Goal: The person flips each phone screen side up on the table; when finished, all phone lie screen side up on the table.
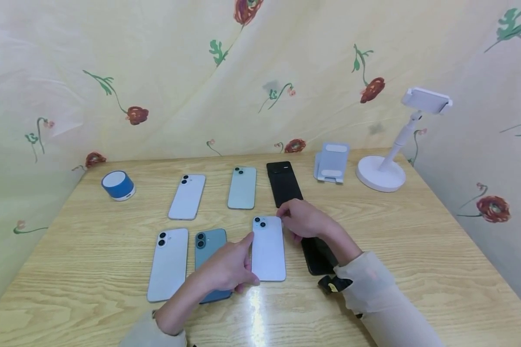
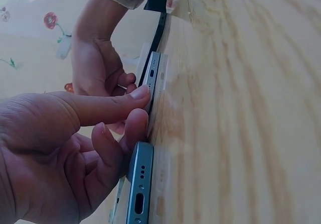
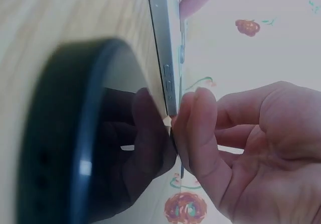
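Observation:
A pale smartphone (image 1: 269, 255) lies back-up on the table between both hands, its two lenses at the far end. My left hand (image 1: 226, 267) holds its left side, thumb at the near corner and index finger farther up the edge. My right hand (image 1: 306, 219) grips about its far right corner with bent fingers. Under the left hand lies a teal smartphone (image 1: 212, 237), partly covered. A glossy black smartphone (image 1: 317, 262) lies beneath the right wrist, partly hidden. In the left wrist view, the left thumb touches the pale phone's port end (image 2: 152, 71).
On the wood-grain table (image 1: 91, 260) lie a white phone (image 1: 168, 265) at left, and farther back another white phone (image 1: 187, 197), a pale green phone (image 1: 242, 190) and a black phone (image 1: 283, 183). A blue speaker (image 1: 118, 185), small phone stand (image 1: 333, 161) and tall stand (image 1: 381, 173) stand behind.

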A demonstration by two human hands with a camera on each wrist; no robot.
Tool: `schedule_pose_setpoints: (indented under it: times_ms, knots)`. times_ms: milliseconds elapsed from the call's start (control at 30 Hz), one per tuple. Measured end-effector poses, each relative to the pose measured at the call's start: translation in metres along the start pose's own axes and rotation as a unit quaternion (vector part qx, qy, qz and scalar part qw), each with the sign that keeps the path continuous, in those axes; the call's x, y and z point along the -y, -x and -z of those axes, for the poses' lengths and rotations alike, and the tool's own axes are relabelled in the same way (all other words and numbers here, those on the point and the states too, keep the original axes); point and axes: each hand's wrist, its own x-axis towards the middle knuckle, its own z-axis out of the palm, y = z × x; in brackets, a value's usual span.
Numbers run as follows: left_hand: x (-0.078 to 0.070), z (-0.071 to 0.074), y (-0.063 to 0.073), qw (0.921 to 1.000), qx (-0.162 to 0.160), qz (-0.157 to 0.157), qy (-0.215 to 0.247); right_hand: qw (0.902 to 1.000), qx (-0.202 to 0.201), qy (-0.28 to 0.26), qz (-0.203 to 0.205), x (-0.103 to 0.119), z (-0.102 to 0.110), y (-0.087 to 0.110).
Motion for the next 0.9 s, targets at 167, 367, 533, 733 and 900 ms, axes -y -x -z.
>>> schedule_pose_setpoints:
  times_ms: [167,367,533,733,900]
  knots:
    - [0.0,0.0,0.0,1.0,0.002,0.0,-0.004,1.0,-0.005,0.003,-0.003,0.002,-0.005,-0.001]
    - [0.0,-0.001,0.0,0.9998,0.003,0.001,-0.02,0.9997,-0.014,0.016,0.013,0.002,-0.009,-0.001]
    - [-0.002,0.0,0.0,0.9997,0.005,0.004,-0.024,0.9996,-0.015,0.019,0.014,0.004,-0.011,-0.001]
    - [-0.001,0.001,0.001,0.9997,0.003,0.004,-0.022,0.9997,-0.02,0.01,0.005,0.006,-0.012,-0.002]
    - [0.0,0.002,0.001,0.9998,0.003,0.0,-0.021,0.9997,-0.016,-0.019,0.0,0.005,-0.01,-0.002]
